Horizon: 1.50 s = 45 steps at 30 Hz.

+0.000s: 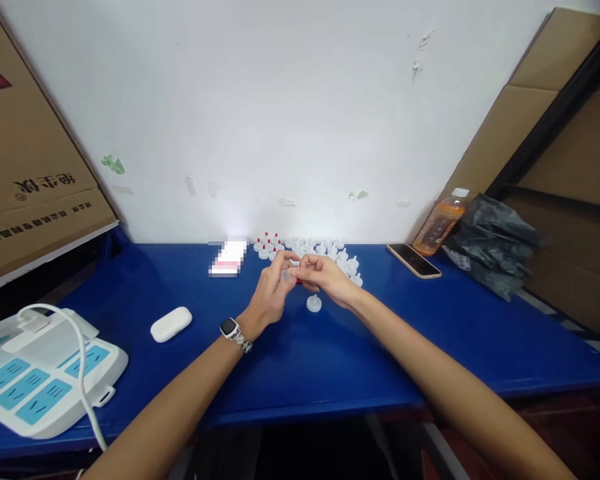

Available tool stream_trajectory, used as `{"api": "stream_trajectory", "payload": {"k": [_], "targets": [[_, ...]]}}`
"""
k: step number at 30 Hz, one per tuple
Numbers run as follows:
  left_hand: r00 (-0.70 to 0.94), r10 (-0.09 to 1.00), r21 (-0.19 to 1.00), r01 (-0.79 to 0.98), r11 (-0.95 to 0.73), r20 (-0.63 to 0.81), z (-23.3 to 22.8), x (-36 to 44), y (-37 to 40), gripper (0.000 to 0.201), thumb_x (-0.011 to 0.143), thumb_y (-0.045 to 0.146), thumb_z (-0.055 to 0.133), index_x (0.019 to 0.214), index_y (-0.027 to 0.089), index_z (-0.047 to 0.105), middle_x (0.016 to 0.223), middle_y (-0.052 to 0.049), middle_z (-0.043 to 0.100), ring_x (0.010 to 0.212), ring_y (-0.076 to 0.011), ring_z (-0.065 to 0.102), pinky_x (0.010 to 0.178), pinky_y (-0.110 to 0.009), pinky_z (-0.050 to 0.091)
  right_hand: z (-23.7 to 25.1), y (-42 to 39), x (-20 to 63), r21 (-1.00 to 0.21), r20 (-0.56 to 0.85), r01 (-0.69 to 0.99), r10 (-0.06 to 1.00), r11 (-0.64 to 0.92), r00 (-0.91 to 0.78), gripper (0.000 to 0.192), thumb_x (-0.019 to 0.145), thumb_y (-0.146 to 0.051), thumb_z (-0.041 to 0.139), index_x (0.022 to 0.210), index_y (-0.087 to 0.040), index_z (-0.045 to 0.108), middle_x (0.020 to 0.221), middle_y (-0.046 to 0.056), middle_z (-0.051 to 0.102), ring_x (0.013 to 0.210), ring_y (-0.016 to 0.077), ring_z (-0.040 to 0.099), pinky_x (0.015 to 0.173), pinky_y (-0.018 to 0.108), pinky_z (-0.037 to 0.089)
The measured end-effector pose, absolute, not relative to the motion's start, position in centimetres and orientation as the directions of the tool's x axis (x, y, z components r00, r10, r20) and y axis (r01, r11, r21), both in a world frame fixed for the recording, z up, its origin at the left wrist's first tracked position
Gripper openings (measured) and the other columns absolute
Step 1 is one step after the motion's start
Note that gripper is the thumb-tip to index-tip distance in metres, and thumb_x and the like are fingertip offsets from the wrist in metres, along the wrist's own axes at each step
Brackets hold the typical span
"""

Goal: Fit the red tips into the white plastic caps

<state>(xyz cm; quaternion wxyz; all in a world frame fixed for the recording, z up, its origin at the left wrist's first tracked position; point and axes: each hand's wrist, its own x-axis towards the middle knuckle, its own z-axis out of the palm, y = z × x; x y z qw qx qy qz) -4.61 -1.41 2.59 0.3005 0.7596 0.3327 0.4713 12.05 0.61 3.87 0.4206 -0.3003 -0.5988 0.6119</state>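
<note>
Both hands meet over the middle of the blue table (330,360), just in front of a heap of small white caps. The left hand (273,293) has its fingers curled in, thumb and forefinger pinching a small translucent cap (285,275). The right hand (325,277) closes its fingertips together against the same spot, where a bit of red part (299,280) shows between the two hands; whether the right fingers grip the red part or only touch it cannot be told. A watch (229,328) sits on the left wrist.

One loose white cap (314,304) lies on the table just below the right hand, apart from the rest. The heap (343,259) spreads behind the hands toward the wall (280,100), and at its left end several caps carry red tips (269,244). The hands hide part of the heap.

Left of the heap lies a white card (229,257), blurred. Nearer the left arm sits a white earbud case (171,324), and at the table's left edge a white power strip (45,383) with blue sockets and a white cable (83,360) looping over it. To the right lie a phone (413,260), an orange bottle (437,227) leaning at the wall, and a grey bag (495,247). Cardboard boxes (30,167) stand at the left, and more cardboard (555,100) at the right.
</note>
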Motion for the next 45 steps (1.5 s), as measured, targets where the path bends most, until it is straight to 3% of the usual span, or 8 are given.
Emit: {"api": "stream_trajectory", "payload": {"k": [8, 12, 15, 18, 29, 33, 40, 45], "targets": [[0.149, 0.896, 0.884, 0.158, -0.439, 0.419, 1.7, -3.6, -0.7, 0.048, 0.101, 0.053, 0.015, 0.091, 0.02, 0.049, 0.055, 0.004, 0.045, 0.048, -0.0128, 0.042, 0.052, -0.026, 0.034, 4.2, 0.4, 12.2, -0.995, -0.049, -0.037, 0.779, -0.092, -0.625, 0.043, 0.083, -0.057, 0.067, 0.074, -0.019, 0.048, 0.054, -0.01, 0.028, 0.045, 0.0053, 0.02, 0.042, 0.021, 0.013], [0.097, 0.926, 0.875, 0.305, -0.377, 0.365, 1.8, -3.6, -0.7, 0.056, 0.101, 0.057, 0.008, 0.09, 0.02, 0.05, 0.053, 0.003, 0.047, 0.049, -0.0134, 0.046, 0.057, -0.027, 0.038, 4.2, 0.3, 12.1, -0.974, 0.098, 0.115, 0.825, 0.193, -0.557, 0.043, 0.091, -0.055, 0.056, 0.07, -0.02, 0.043, 0.056, -0.007, 0.036, 0.048, 0.0073, 0.028, 0.046, 0.023, 0.024], [0.115, 0.921, 0.819, 0.427, -0.384, 0.372, 1.9, -3.9, -0.8, 0.057, 0.101, 0.057, 0.009, 0.096, 0.02, 0.052, 0.059, 0.001, 0.053, 0.054, -0.0151, 0.052, 0.06, -0.029, 0.04, 4.5, -0.2, 12.1, -0.771, 0.251, 0.405, 0.819, 0.491, -0.515, 0.037, 0.098, -0.048, 0.044, 0.074, -0.02, 0.047, 0.06, -0.004, 0.044, 0.054, 0.0106, 0.041, 0.054, 0.025, 0.032], [0.107, 0.917, 0.803, 0.452, -0.389, 0.384, 2.1, -4.1, -0.9, 0.057, 0.101, 0.057, 0.009, 0.099, 0.02, 0.053, 0.07, -0.003, 0.06, 0.06, -0.0159, 0.057, 0.062, -0.029, 0.043, 4.7, -0.6, 12.1, -0.575, 0.279, 0.578, 0.802, 0.58, -0.528, 0.029, 0.101, -0.038, 0.038, 0.081, -0.021, 0.051, 0.062, -0.003, 0.049, 0.059, 0.0129, 0.048, 0.06, 0.026, 0.035], [0.077, 0.927, 0.854, 0.367, -0.369, 0.367, 2.6, -3.6, -0.5, 0.059, 0.1, 0.06, 0.01, 0.099, 0.02, 0.053, 0.067, -0.002, 0.059, 0.062, -0.0164, 0.057, 0.062, -0.03, 0.045, 4.2, -0.2, 11.9, -0.692, 0.257, 0.458, 0.783, 0.558, -0.566, 0.032, 0.103, -0.039, 0.033, 0.085, -0.02, 0.052, 0.069, -0.001, 0.056, 0.065, 0.0135, 0.053, 0.063, 0.026, 0.04], [0.11, 0.925, 0.866, 0.324, -0.38, 0.364, 2.9, -3.5, -0.1, 0.059, 0.099, 0.062, 0.009, 0.102, 0.02, 0.051, 0.056, 0.003, 0.049, 0.052, -0.0144, 0.05, 0.058, -0.029, 0.041, 4.8, 0.0, 11.9, -0.669, 0.284, 0.493, 0.804, 0.556, -0.522, 0.037, 0.103, -0.041, 0.034, 0.083, -0.02, 0.057, 0.075, 0.0, 0.063, 0.069, 0.0138, 0.056, 0.067, 0.026, 0.04], [0.183, 0.928, 0.882, 0.297, -0.366, 0.323, 2.7, -4.1, 0.1, 0.061, 0.099, 0.062, 0.009, 0.114, 0.02, 0.05, 0.066, 0.001, 0.056, 0.056, -0.0142, 0.051, 0.059, -0.027, 0.041, 4.5, 0.3, 12.3, -0.584, 0.364, 0.602, 0.838, 0.545, -0.406, 0.036, 0.101, -0.038, 0.035, 0.077, -0.02, 0.056, 0.071, -0.001, 0.063, 0.065, 0.0134, 0.055, 0.065, 0.025, 0.038], [0.28, 0.919, 0.683, 0.615, -0.394, 0.278, 1.6, -6.7, 1.2, 0.05, 0.098, 0.056, 0.03, 0.073, 0.02, 0.054, 0.067, -0.001, 0.059, 0.063, -0.0157, 0.055, 0.062, -0.028, 0.038, 4.4, 3.3, 13.9, -0.544, 0.391, 0.714, 0.886, 0.44, -0.248, 0.031, 0.098, -0.039, 0.038, 0.083, -0.02, 0.059, 0.068, -0.001, 0.061, 0.064, 0.0147, 0.055, 0.06, 0.025, 0.036]]}}
